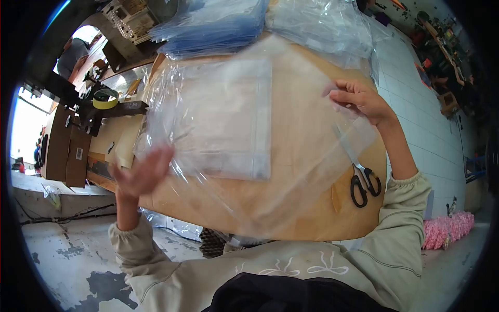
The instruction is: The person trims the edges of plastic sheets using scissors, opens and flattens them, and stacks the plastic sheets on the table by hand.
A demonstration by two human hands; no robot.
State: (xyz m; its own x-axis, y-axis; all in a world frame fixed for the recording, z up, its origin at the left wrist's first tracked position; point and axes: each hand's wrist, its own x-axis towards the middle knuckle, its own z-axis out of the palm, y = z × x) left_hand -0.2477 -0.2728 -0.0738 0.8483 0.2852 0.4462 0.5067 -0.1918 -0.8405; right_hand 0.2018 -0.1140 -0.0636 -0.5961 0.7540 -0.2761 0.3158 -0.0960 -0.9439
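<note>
My right hand (358,101) pinches the edge of a clear plastic sheet (301,192), which spreads blurred across the brown table board (317,223). Near the left edge of the board, my left hand (143,171) is raised and smeared by motion, so its fingers cannot be made out. Between the hands lies a stack of clear plastic bags (223,119). Scissors (364,179) with black handles rest on the board below my right hand, their blades partly under the clear sheet.
Bluish plastic bags (213,31) and more clear bags (317,26) are piled at the far edge. At left stand a machine arm with a yellow tape roll (105,99) and a cardboard box (65,148). A pink bundle (449,229) lies at right. Another person (73,57) is at far left.
</note>
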